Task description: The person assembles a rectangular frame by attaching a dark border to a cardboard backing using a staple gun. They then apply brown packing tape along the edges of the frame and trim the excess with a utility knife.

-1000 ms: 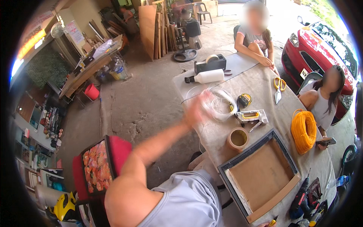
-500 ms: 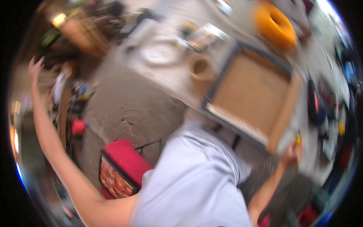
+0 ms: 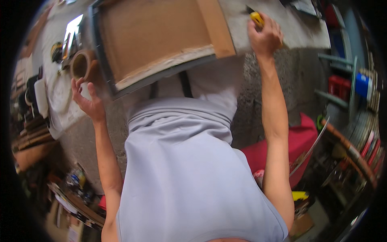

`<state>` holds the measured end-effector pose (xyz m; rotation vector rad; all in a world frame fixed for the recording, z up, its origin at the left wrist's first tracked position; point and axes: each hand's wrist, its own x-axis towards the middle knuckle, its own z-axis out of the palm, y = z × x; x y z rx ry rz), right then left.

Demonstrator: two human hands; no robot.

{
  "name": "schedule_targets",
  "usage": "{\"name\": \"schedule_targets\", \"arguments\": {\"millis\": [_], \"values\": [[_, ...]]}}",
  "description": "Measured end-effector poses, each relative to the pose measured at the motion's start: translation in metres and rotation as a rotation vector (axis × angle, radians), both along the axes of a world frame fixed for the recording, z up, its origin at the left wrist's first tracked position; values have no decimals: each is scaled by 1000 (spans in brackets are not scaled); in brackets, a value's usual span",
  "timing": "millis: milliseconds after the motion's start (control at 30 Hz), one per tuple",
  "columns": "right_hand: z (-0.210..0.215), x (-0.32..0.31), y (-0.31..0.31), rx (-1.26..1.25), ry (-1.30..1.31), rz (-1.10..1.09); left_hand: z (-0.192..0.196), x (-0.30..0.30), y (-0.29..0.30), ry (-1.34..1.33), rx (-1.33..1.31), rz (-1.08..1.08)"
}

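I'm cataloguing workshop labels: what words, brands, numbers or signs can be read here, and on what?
None can be read in this view.
Yellow tool in the right hand: no legible marking.
Brown tape roll: no legible marking.
Framed brown panel: no lettering visible.
Blue-and-white box at far right: any print is too small and blurred.

We see soft, fairly even light on the pale grey shirt (image 3: 177, 173), with gentle shadows in its folds. White glare flares off the metal tool (image 3: 73, 32) at far left. The floor (image 3: 252, 101) looks dimmer to us, and the stacked boards (image 3: 36, 149) at left sink into murk. Blur softens the tape roll (image 3: 75, 64). Toward the rim we find shapes bent by the fisheye, with black corners beyond.
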<state>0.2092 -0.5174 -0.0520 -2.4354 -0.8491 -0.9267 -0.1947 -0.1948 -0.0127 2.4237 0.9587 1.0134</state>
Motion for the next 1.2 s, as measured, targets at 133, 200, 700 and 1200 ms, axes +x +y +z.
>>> {"name": "schedule_targets", "arguments": {"millis": [133,200,700,1200], "values": [[32,-26,8,29,120,-43,-12,15,-6,33,338,81],[25,-23,-1,41,76,-45,-19,16,-8,42,281,75],[14,-16,-3,-78,175,-14,-21,21,-8,16,58,209],[30,-6,1,-24,342,87,7,49,15,-72,0,523]]}}
